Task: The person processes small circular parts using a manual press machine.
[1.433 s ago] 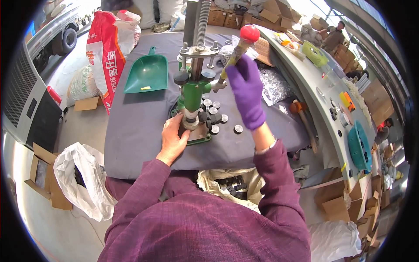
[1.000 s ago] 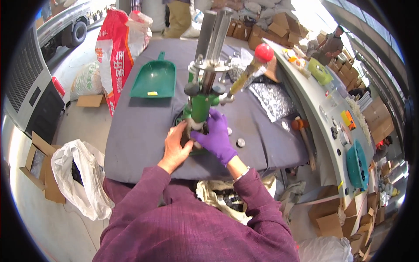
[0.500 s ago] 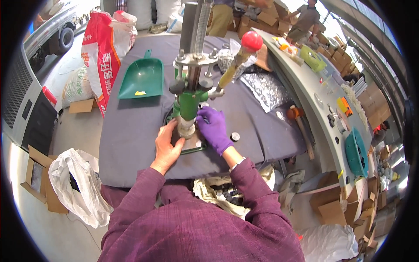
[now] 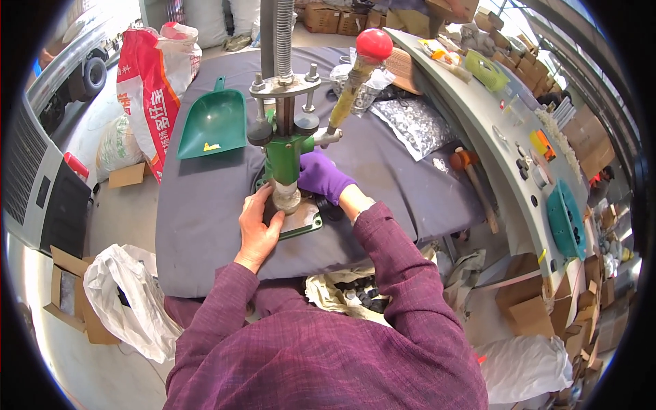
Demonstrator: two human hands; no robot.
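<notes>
A green hand press (image 4: pixel 282 160) with a coil spring and a red-knobbed lever (image 4: pixel 374 46) stands on the grey cloth-covered table (image 4: pixel 205 225). My bare left hand (image 4: pixel 258 229) is at its light, round lower end (image 4: pixel 287 198). Thumb and fingers are spread around that end, touching it; any small part there is hidden. My right hand (image 4: pixel 324 178), in a purple glove, reaches in just right of the green column. Its fingertips are hidden behind the press. Dark round pieces (image 4: pixel 331 208) lie below the glove, beside the metal base plate (image 4: pixel 301 220).
A green dustpan (image 4: pixel 215 126) lies left of the press. To the right are a clear bag of small rings (image 4: pixel 417 126) and a mallet (image 4: pixel 468 164). A white side table (image 4: pixel 471 102) holds a teal basket (image 4: pixel 566 219). A sack of black parts (image 4: pixel 348 294) sits at my lap.
My gloved right hand has moved left and inward, behind the press column. My left hand keeps its place at the press. The whole view has shifted slightly.
</notes>
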